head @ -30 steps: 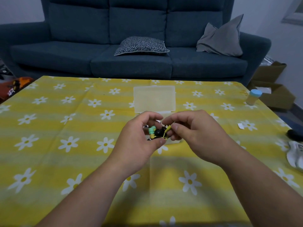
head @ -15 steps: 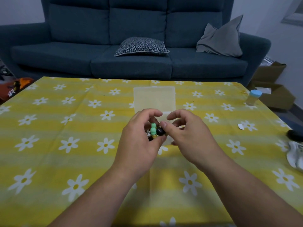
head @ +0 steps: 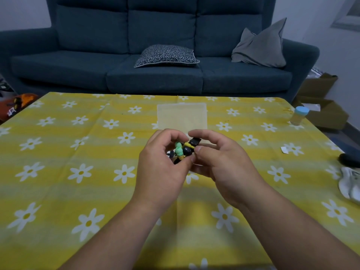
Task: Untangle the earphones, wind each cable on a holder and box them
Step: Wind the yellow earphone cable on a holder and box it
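Both hands meet above the middle of the yellow flowered table. My left hand [head: 161, 164] grips a small bundle: a green holder [head: 178, 151] and black earphone parts wound with yellow cable [head: 188, 148]. My right hand [head: 218, 158] pinches the same bundle from the right, thumb and forefinger curled round its black and yellow part. A clear plastic box [head: 182, 116] lies open just beyond the hands; its near part is hidden behind them. A bit of black cable shows left of the green holder.
A small jar with a blue lid [head: 298, 115] stands near the table's right edge, with a paper scrap [head: 284, 150] closer in. A black object [head: 349, 159] and a white one [head: 350, 184] lie at the far right. A blue sofa stands behind the table.
The bundle has been turned between my fingers. My right hand let go of the drawn-out yellow cable end and closed in on the bundle; more yellow cable now lies wound on it.
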Demonstrator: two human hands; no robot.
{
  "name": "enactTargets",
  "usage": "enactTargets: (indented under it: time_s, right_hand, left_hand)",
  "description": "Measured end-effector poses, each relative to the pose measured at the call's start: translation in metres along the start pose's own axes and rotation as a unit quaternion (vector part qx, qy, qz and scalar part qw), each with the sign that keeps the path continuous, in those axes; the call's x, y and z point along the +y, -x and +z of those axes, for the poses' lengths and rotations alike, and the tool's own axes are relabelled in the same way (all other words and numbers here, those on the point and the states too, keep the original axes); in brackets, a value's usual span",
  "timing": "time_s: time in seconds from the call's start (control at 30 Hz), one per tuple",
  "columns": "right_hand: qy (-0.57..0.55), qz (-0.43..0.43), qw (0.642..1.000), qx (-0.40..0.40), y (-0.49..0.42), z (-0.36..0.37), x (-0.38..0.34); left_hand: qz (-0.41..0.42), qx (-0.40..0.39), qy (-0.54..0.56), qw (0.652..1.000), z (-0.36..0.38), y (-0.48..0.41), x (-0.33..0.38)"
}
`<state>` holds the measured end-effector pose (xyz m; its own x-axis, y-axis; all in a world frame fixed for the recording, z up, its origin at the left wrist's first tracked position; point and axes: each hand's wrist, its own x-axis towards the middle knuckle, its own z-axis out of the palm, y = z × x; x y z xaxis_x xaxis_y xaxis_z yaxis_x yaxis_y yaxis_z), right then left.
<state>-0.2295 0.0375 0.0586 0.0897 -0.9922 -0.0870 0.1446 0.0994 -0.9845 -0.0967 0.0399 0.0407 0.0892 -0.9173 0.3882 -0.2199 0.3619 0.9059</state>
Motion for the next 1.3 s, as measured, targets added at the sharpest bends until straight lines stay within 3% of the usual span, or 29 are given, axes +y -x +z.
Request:
enactTargets:
  time_s: [0.17,0.37,0.53,0.73,1.03,1.3]
  right_hand:
    - [-0.071,0.013,0.997,-0.020,0.001,0.002,0.001]
    - [-0.074,-0.006,0.997,-0.016,0.000,0.003,0.004]
    - [0.004,-0.024,1.000,0.001,0.000,0.000,0.003]
    - [0.090,-0.051,0.995,0.014,0.000,0.002,0.004]
    - [0.213,-0.112,0.970,0.049,-0.003,0.009,0.014]
    - [0.245,-0.096,0.962,0.068,-0.008,0.008,0.016]
  left_hand:
    - [0.007,0.007,-0.006,1.000,-0.001,0.000,-0.001]
    - [-0.002,-0.010,0.009,1.000,-0.001,-0.001,-0.005]
    - [-0.100,0.014,0.150,0.983,-0.001,-0.004,0.001]
    - [-0.169,0.051,0.206,0.963,-0.001,-0.007,0.000]
    - [-0.192,0.109,0.216,0.951,0.007,-0.008,-0.003]
    - [-0.210,0.135,0.192,0.949,0.014,-0.008,-0.011]
